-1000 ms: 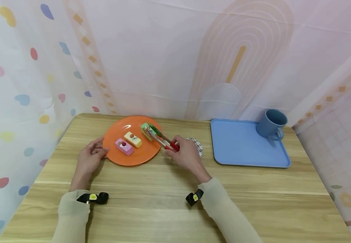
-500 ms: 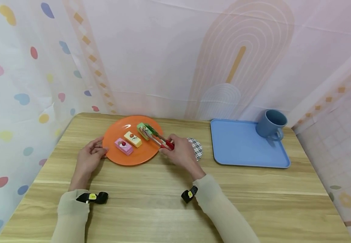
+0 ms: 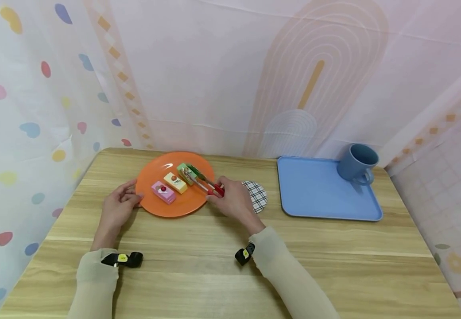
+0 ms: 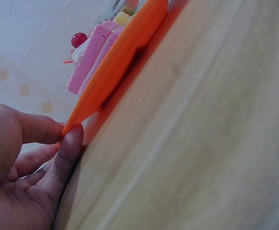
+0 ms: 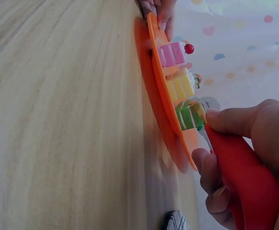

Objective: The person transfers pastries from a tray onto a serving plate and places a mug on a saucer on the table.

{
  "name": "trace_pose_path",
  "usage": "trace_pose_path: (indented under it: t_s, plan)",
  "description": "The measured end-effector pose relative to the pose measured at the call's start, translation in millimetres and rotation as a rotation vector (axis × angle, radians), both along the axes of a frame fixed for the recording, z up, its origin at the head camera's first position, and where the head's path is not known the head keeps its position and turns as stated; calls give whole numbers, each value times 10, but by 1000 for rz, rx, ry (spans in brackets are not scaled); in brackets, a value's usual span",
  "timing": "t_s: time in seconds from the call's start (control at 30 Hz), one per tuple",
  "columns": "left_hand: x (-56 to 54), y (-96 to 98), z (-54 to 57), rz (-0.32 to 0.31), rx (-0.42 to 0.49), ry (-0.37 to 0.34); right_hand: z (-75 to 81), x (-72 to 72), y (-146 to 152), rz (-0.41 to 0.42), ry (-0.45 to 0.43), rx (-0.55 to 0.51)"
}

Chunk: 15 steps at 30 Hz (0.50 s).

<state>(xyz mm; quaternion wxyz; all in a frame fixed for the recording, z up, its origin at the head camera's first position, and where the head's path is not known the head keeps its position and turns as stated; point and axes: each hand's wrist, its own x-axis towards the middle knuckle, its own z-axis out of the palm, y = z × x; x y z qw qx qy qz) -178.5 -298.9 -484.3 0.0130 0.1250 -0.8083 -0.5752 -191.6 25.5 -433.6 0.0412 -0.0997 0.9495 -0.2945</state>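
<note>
My left hand (image 3: pixel 118 206) pinches the left rim of an orange plate (image 3: pixel 188 204) between thumb and fingers; in the left wrist view the thumb (image 4: pixel 70 146) lies against the rim. Three toy cake slices stand in a row on the plate: a pink one (image 3: pixel 163 192) with a red cherry, a pale yellow one (image 3: pixel 178 185), and a green one (image 3: pixel 183 169). My right hand (image 3: pixel 236 201) grips the red handles of metal tongs (image 5: pixel 244 182). Their tips lie around the green slice, which sits close beside the yellow one on the plate's right half.
A round checked coaster (image 3: pixel 259 197) lies right of the plate, partly behind my right hand. Farther right is a blue rectangular tray (image 3: pixel 318 190) with a blue mug (image 3: pixel 351 164) at its back right corner. A patterned curtain (image 3: pixel 206 88) hangs behind the wooden table (image 3: pixel 198 274).
My right hand and the tongs have moved left, and the green slice has shifted left toward the yellow one. More of the coaster shows. My left hand stays at the plate's rim.
</note>
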Motion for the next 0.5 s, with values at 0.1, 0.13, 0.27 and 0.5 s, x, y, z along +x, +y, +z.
trace_pose_path:
  t_s: [0.1,0.13,0.27,0.5]
  plan:
    - [-9,1,2,3,-1,-3,-8,-3,-8,-1,3,3]
    - [-10,1,1,5,-1,-2,-9,-1,-8,-2,5,1]
    - [-10,-7,-16,3,-2,-5,-10,7,-10,-3,10,-9]
    - [-12,-8,-30,-3,13,5,-1,31,15,5,21,-35]
